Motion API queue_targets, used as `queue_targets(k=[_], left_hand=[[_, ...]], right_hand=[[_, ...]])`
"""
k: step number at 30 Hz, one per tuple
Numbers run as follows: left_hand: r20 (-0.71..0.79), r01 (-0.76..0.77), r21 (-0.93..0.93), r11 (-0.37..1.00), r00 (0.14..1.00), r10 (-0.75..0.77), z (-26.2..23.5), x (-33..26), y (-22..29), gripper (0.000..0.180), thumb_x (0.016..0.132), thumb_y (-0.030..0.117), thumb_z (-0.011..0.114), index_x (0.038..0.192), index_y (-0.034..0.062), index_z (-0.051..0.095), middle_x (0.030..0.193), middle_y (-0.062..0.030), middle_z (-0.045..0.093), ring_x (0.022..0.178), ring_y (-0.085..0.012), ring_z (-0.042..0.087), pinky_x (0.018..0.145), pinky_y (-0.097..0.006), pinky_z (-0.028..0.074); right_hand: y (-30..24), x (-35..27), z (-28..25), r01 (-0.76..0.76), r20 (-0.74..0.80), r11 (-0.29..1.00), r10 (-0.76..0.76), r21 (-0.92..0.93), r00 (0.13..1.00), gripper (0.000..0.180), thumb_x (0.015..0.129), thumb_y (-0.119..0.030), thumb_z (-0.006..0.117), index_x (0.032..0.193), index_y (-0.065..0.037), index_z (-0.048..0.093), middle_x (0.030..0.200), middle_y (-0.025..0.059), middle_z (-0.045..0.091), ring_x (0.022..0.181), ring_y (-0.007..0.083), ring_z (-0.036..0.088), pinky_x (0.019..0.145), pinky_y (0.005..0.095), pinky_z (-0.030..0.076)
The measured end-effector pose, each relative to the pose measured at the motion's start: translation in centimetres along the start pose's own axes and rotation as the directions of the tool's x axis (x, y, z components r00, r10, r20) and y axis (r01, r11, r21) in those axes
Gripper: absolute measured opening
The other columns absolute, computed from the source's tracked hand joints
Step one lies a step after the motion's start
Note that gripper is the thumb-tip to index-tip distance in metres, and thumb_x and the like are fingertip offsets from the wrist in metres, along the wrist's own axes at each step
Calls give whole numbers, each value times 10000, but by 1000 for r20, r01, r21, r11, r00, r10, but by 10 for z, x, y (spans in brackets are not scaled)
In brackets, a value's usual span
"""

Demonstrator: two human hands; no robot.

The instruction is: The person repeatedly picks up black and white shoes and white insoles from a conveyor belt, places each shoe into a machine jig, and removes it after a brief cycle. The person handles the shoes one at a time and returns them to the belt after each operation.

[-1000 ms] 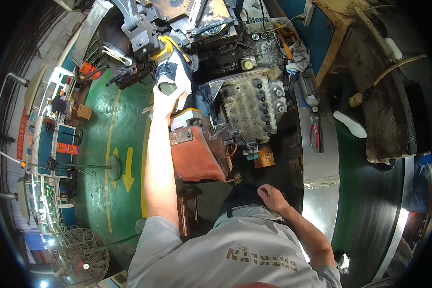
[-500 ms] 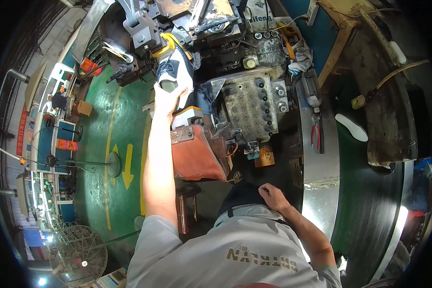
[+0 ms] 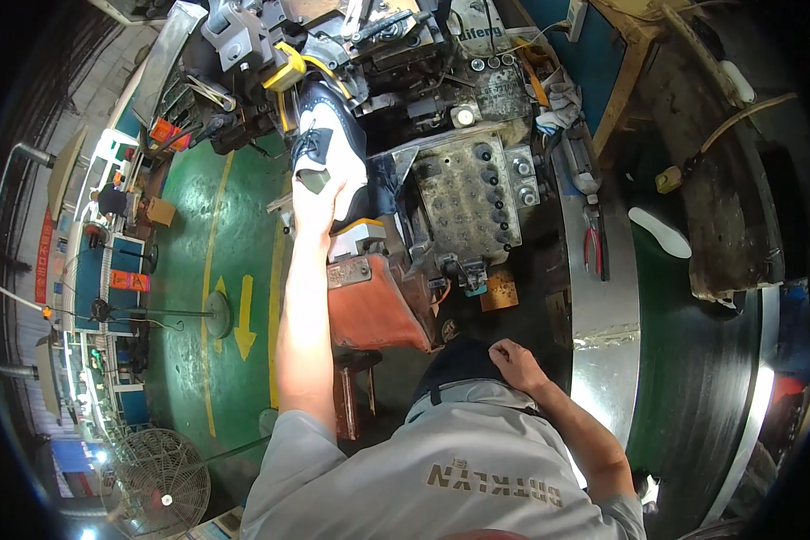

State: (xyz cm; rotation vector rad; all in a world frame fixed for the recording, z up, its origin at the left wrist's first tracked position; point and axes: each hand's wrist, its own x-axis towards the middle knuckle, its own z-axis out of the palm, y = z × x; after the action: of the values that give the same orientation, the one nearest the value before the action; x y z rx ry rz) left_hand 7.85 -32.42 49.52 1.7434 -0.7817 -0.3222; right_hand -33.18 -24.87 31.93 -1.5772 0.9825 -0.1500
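Observation:
A dark and white lace-up shoe (image 3: pixel 344 155) sits toe-away at the shoe machine (image 3: pixel 369 81), its toe just below a pair of yellow-padded jaws (image 3: pixel 285 68) that stand apart. My left arm is stretched out, and my left hand (image 3: pixel 315 209) is closed around the heel end of the shoe. Glare washes out part of the hand and the shoe's side. Down by my waist, against my dark trousers, my right hand (image 3: pixel 517 367) rests with its fingers curled in and nothing seen in them.
An orange-red cover (image 3: pixel 378 306) hangs below the shoe. To its right is a worn metal plate with knobs (image 3: pixel 463 193). Red-handled pliers (image 3: pixel 592 252) lie on the metal ledge at right, with a white insole (image 3: pixel 660 232) beyond. A floor fan (image 3: pixel 157 481) stands at lower left.
The yellow-padded jaws have spread apart and moved off the toe, which now shows more fully. My left hand still holds the heel, slightly lower. My right hand has hardly moved.

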Motion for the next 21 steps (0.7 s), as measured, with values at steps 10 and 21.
queue_targets(k=[10,21], left_hand=[[441,328,-755,568,895,69,-37,-46,-4,656,904,363,545,1368,-70,377,1190,-228,591,1039,-358,628,947,-454,497],[742,699,-670,251,619,257,23,-166,39,949,770,639,628,1360,-76,420,1229,-273,555,1154,-423,552,979,-491,471]], right_hand=[[0,-6,-2,67,-82,997,-65,28,995,227,922,-190,570,1003,15,623,957,197,667,891,318,661,777,369,517],[-63,-25,-39,205,-213,865,-117,458,970,234,952,-174,596,1080,22,588,932,102,663,882,153,640,800,301,508]])
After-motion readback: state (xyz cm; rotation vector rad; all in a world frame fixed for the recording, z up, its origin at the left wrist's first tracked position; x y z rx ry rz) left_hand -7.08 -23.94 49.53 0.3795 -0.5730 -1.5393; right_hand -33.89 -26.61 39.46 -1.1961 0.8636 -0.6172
